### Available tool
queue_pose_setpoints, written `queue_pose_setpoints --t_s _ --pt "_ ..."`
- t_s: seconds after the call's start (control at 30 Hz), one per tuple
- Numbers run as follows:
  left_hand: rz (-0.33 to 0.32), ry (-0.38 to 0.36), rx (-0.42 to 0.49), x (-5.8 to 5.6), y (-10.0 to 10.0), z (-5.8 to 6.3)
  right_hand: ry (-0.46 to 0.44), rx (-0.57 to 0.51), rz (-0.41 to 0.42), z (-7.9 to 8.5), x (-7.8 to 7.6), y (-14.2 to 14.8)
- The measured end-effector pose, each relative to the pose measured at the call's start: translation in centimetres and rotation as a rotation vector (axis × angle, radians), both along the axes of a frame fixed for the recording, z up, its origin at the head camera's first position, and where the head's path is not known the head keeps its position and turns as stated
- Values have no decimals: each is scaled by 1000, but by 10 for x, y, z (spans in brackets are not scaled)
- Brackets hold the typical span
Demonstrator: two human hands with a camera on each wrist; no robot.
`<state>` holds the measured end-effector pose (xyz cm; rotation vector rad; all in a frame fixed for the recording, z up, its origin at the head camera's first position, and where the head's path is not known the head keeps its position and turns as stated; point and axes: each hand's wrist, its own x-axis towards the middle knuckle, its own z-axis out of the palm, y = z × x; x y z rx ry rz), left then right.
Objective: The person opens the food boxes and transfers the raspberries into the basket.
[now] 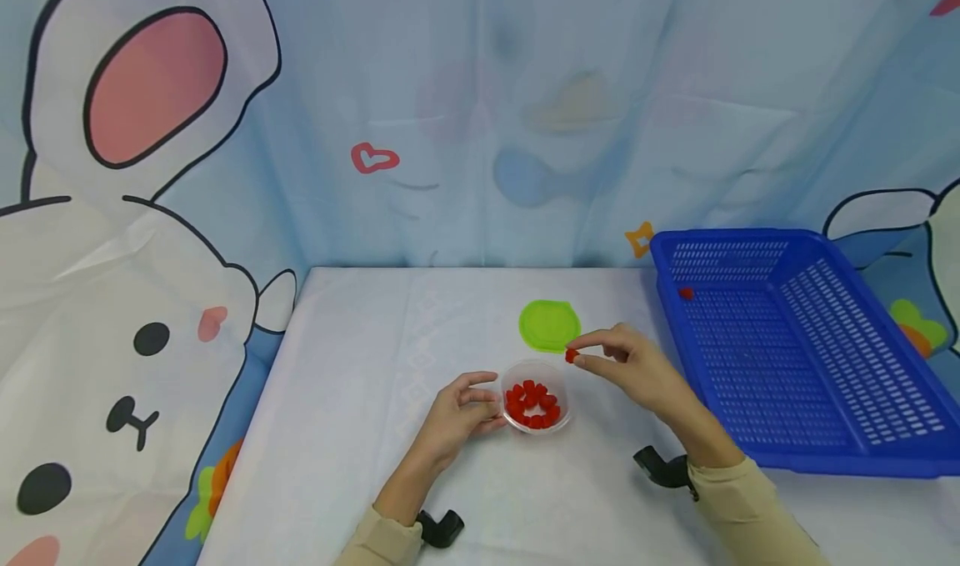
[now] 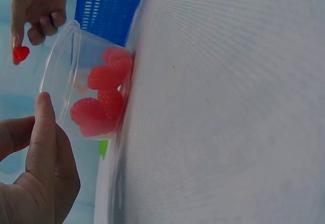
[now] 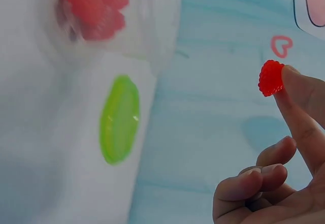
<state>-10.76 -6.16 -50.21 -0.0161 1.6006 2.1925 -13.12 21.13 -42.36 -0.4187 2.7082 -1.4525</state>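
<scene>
From the head view, a white-covered table (image 1: 360, 366) carries a small round clear plastic cup (image 1: 536, 369), standing upright with red raspberry-shaped pieces (image 1: 531, 400) inside. The left hand (image 1: 465, 408) is at the cup's left side, fingers spread apart and touching its wall. The right hand's (image 1: 628, 368) grip is clamped on a single red raspberry-shaped piece (image 1: 572, 355), held between thumb and forefinger beyond the cup's right side. A flat round lime-green plastic disc (image 1: 550, 326) with a small tab lies just behind the cup. Farther right is a rectangular blue plastic mesh basket (image 1: 765, 341), with a small red piece (image 1: 686, 293) near its left wall. Two beige sleeves (image 1: 757, 516) reach in from below, and a pale blue cartoon-printed curtain (image 1: 450, 66) hangs behind. From the left wrist, a straight digit rests against the cup's rim, with the red pieces settled at its base. From the right wrist, the pinched piece is clear of the cup, thumb and forefinger together on it, the other fingers curled.
</scene>
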Motion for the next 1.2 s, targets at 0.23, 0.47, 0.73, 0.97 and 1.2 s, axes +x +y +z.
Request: queue_pose_setpoints --t_s 0.23,0.47,0.73,0.97,1.2 --pt "-7 1 5 2 0 3 60 98 -89 40 -3 37" --pt "-9 2 12 1 0 0 -72 139 -248 58 -30 92" --pt "-6 4 1 0 1 0 -185 70 -408 22 -77 152" --pt "-6 1 0 -1 1 -1 -320 47 -410 -33 -110 187" --pt "-5 7 -2 -1 1 -1 -403 85 -356 -64 -120 200"
